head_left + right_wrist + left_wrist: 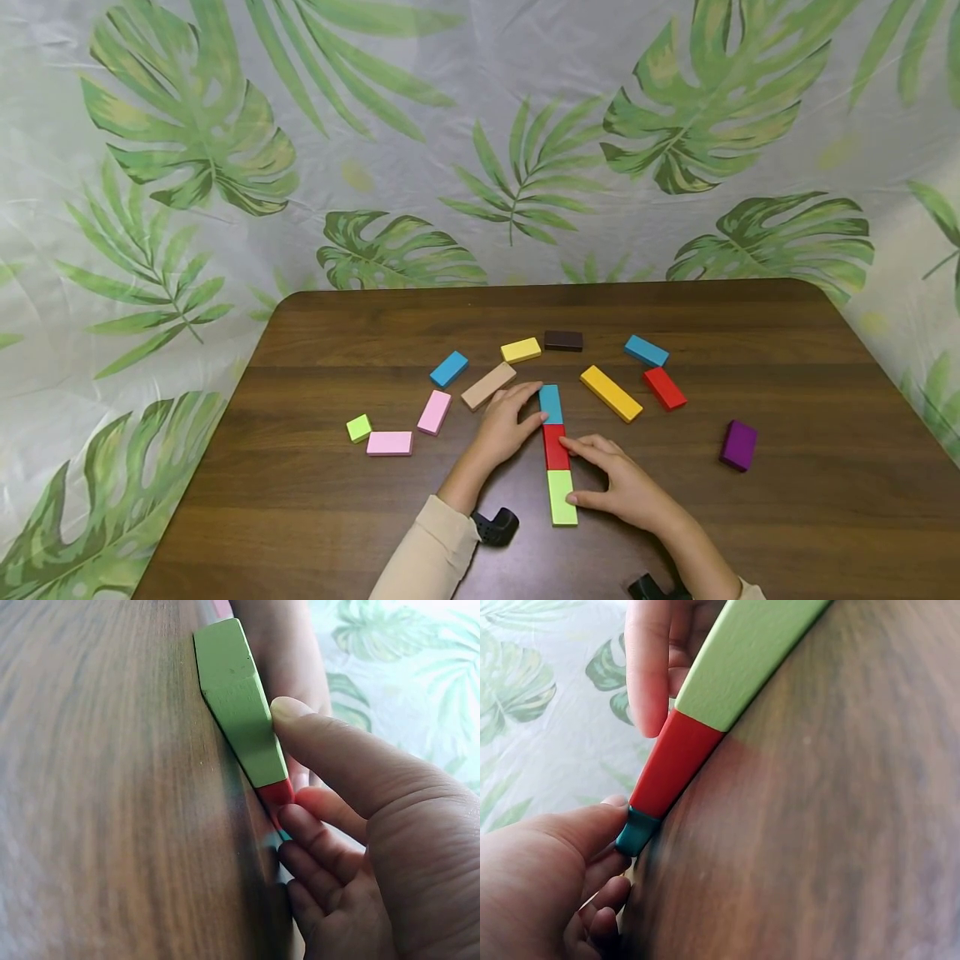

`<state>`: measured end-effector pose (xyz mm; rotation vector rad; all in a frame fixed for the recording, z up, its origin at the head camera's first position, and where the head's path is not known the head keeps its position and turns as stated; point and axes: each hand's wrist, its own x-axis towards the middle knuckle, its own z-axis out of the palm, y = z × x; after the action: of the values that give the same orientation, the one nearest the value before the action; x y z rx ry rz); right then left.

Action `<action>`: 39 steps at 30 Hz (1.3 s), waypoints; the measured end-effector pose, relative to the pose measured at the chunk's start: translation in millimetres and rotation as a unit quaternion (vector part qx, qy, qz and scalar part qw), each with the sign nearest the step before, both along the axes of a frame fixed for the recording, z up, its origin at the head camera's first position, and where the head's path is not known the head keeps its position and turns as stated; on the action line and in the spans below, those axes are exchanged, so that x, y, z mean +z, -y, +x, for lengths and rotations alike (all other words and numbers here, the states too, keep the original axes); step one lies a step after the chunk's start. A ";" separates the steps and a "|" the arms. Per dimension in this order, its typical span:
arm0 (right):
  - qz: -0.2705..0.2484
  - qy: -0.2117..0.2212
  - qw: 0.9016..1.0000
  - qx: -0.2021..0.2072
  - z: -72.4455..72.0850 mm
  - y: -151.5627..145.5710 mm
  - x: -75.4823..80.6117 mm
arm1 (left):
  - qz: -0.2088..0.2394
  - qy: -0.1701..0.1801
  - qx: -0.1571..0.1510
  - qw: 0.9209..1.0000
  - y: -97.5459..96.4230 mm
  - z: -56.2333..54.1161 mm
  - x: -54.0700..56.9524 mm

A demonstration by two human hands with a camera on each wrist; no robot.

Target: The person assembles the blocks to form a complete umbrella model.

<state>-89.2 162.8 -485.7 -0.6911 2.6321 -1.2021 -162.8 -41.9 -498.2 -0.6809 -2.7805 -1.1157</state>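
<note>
Three blocks lie end to end in a straight row on the table: a blue block (551, 403) at the far end, a red block (556, 450) in the middle, a light green block (562, 498) nearest. My left hand (501, 429) touches the left side of the blue block with thumb and index finger, the index at its far corner. From the right, my right hand (622, 487) meets the row, index fingertip at the red block and thumb against the light green block. The right wrist view shows that thumb (300, 720) along the green block's side.
Around the row lie a tan block (488, 386), a yellow-orange block (611, 393), a second red block (665, 388), a purple block (739, 445), a dark block (563, 341), pink blocks (389, 443) and a small green block (359, 428). A leaf-patterned cloth (405, 167) hangs behind the table.
</note>
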 end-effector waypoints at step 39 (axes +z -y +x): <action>-0.029 -0.008 1.000 0.000 -1.5 0.0 -0.5 | -0.022 0.039 -0.064 0.997 9.7 0.5 5.2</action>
<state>-90.7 162.9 -486.1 -0.7147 2.6197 -1.2816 -162.2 -51.6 -493.1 -0.8503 -2.8712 -1.1301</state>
